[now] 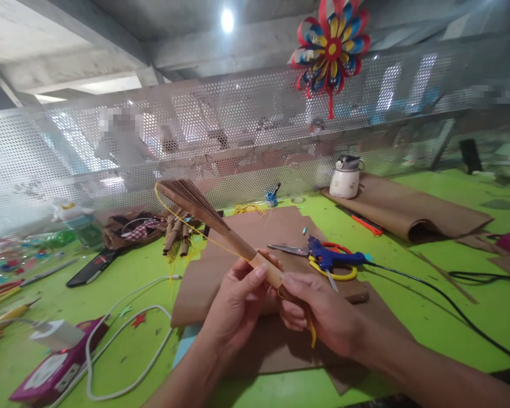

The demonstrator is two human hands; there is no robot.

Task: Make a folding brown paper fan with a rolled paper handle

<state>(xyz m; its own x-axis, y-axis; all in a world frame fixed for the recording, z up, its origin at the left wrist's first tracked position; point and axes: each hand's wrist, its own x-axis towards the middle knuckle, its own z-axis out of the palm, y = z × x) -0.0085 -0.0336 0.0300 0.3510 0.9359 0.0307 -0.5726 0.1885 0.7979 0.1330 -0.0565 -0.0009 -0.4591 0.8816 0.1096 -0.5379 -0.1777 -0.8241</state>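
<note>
Between my two hands I hold a folded brown paper fan (202, 209), its pleated end pointing up and to the left. My left hand (242, 294) is closed around the fan's handle, thumb on top. The fingers of my right hand (310, 306) pinch the handle's lower end. A yellow string (187, 218) runs along the fan from its pleated tip down to my left hand. Sheets of brown paper (221, 272) lie beneath my hands. Just beyond my right hand are a blue glue gun (335, 256) and scissors (287, 248) with orange and yellow handles.
On the green table (144, 340), a purple power strip (59, 362) with a white cable lies left. Paper rolls (176, 235) and a black phone-like object (92, 268) sit behind it. A white cup (344, 180) stands on folded paper (412, 207) at right. A perforated screen (246, 130) borders the back.
</note>
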